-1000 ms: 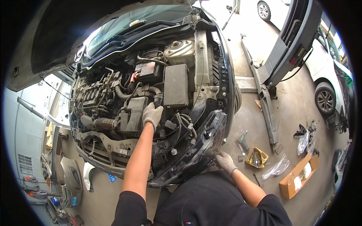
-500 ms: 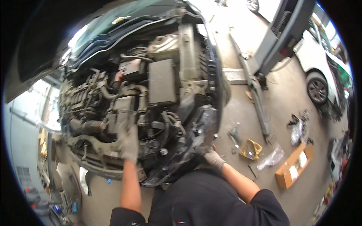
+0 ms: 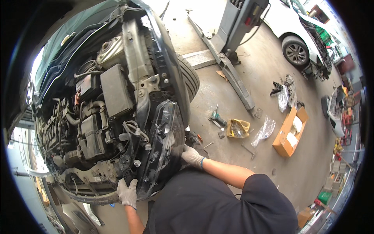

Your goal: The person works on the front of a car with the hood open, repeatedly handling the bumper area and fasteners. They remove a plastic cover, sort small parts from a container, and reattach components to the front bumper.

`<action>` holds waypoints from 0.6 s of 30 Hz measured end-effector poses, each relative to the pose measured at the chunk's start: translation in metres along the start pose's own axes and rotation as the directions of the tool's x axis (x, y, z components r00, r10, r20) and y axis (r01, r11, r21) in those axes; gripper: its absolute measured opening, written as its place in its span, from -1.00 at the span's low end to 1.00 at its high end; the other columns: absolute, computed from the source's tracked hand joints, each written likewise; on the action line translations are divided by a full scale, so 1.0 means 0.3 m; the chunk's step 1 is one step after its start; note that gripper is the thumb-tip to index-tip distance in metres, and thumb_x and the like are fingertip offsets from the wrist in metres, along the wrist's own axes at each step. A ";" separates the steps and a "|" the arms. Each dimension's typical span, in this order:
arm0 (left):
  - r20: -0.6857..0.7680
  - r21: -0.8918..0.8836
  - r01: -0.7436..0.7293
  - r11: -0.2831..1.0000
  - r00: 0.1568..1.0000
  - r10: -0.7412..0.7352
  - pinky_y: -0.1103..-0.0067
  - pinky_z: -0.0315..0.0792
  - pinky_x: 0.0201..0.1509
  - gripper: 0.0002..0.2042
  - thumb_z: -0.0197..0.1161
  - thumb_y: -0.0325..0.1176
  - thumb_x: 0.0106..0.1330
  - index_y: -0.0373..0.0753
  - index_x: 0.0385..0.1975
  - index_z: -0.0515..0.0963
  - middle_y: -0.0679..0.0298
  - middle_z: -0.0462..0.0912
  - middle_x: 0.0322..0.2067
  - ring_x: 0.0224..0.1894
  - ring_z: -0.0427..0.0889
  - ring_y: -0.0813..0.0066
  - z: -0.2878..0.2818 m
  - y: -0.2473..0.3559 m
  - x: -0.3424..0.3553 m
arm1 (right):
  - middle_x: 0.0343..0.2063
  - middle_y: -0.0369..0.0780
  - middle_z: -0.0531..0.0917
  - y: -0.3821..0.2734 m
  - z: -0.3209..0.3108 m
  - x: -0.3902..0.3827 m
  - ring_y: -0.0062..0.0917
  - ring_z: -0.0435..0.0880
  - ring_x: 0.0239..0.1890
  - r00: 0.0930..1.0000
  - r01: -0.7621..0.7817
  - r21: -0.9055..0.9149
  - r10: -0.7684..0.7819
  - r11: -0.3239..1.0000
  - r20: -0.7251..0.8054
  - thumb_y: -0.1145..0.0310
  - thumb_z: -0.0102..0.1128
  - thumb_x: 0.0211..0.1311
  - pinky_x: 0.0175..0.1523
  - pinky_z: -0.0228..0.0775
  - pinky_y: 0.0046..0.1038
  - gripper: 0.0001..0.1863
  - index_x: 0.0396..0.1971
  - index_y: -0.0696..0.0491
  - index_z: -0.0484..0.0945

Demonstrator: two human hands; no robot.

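A clear-lensed headlight [image 3: 157, 154] sits at the front corner of a dark car whose hood is up. My left hand [image 3: 127, 194], in a pale knit glove, rests on the front frame beside the headlight's inner end, thumb and fingers apart. Against the headlight's outer side lies my right hand [image 3: 193, 156], gloved with a blue cuff; its fingertips are hidden by the car's edge. Wiring with a connector [image 3: 136, 134] lies loose behind the headlight. Deeper in the engine bay are a black box cover [image 3: 117, 90] and the battery [image 3: 86, 86].
On the floor to the right lie a green-and-black power tool [image 3: 217, 118], a yellow container [image 3: 238, 128], plastic wrapping [image 3: 265, 130], a hammer [image 3: 248, 151] and an open cardboard box [image 3: 286, 136]. A lift post [image 3: 237, 27] with its arm [image 3: 233, 80] stands beyond, near a white car [image 3: 286, 23].
My left hand has drawn back from over the engine bay to the front frame. My right hand stays by the headlight's outer side. The view has swung right, shifting the car leftward.
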State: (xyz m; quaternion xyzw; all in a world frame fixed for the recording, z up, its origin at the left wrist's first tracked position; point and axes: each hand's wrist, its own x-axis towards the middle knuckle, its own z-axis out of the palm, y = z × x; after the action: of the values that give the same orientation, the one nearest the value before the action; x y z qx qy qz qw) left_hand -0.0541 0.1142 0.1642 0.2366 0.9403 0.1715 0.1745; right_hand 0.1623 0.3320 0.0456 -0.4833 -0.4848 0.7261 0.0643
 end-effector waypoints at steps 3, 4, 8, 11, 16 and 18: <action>-0.072 0.026 -0.122 0.992 0.990 0.124 0.20 0.48 -0.08 -0.67 0.46 -0.27 0.14 -0.39 -0.24 0.58 -0.06 0.66 -0.30 -0.22 0.63 -0.09 0.038 -0.067 0.022 | -0.11 -0.15 0.75 -0.055 -0.025 -0.025 -0.49 0.69 -0.07 0.999 -0.049 -0.004 0.049 0.999 0.022 -0.15 0.43 0.19 0.10 0.50 -0.41 -0.39 0.01 0.06 0.68; -0.099 0.046 -0.159 0.986 0.982 0.163 0.20 0.47 -0.10 -0.67 0.46 -0.27 0.14 -0.39 -0.26 0.57 -0.06 0.66 -0.32 -0.25 0.62 -0.08 0.042 -0.084 0.029 | -0.11 -0.13 0.75 -0.059 -0.025 -0.028 -0.46 0.69 -0.04 0.997 -0.072 -0.047 0.072 0.996 0.000 -0.17 0.43 0.18 0.12 0.49 -0.40 -0.37 0.02 0.06 0.68; -0.069 -0.027 -0.129 0.991 0.990 0.127 0.24 0.47 -0.15 -0.68 0.46 -0.28 0.14 -0.40 -0.29 0.56 -0.02 0.65 -0.35 -0.30 0.61 0.02 0.049 -0.098 0.028 | -0.08 -0.07 0.75 0.144 -0.010 0.076 -0.35 0.68 0.05 0.989 -0.112 -0.238 0.086 0.965 -0.118 -0.19 0.42 0.17 0.19 0.46 -0.34 -0.34 0.04 0.07 0.66; -0.085 -0.075 -0.135 0.988 0.988 0.128 0.26 0.48 -0.13 -0.69 0.46 -0.29 0.15 -0.39 -0.29 0.56 -0.01 0.66 -0.34 -0.28 0.62 0.03 0.052 -0.089 0.021 | -0.05 -0.07 0.74 0.307 0.006 0.169 -0.33 0.67 0.09 0.992 -0.064 -0.276 0.031 0.959 -0.124 -0.18 0.39 0.21 0.19 0.45 -0.33 -0.36 0.04 0.07 0.66; -0.099 -0.054 -0.088 0.995 0.992 0.082 0.24 0.50 -0.08 -0.68 0.48 -0.30 0.13 -0.38 -0.26 0.57 -0.03 0.68 -0.31 -0.24 0.64 -0.02 0.043 -0.036 0.001 | -0.05 -0.13 0.74 0.135 -0.020 0.059 -0.41 0.67 0.05 0.999 -0.012 -0.192 0.005 0.981 -0.035 -0.15 0.37 0.25 0.18 0.46 -0.37 -0.40 0.00 0.09 0.67; -0.088 -0.098 -0.093 0.991 0.993 0.084 0.23 0.49 -0.07 -0.67 0.48 -0.29 0.13 -0.38 -0.25 0.57 -0.04 0.68 -0.30 -0.23 0.64 -0.06 0.046 -0.049 0.003 | -0.06 -0.15 0.74 0.097 -0.024 0.042 -0.45 0.67 0.04 0.999 0.028 -0.185 -0.034 0.982 -0.031 -0.10 0.38 0.28 0.17 0.47 -0.39 -0.44 0.00 0.11 0.66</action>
State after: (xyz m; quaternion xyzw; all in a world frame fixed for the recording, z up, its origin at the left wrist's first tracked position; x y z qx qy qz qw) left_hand -0.0547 0.1059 0.1458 0.2614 0.9255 0.2365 0.1388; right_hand 0.1720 0.3285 0.0148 -0.4918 -0.5564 0.6686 0.0386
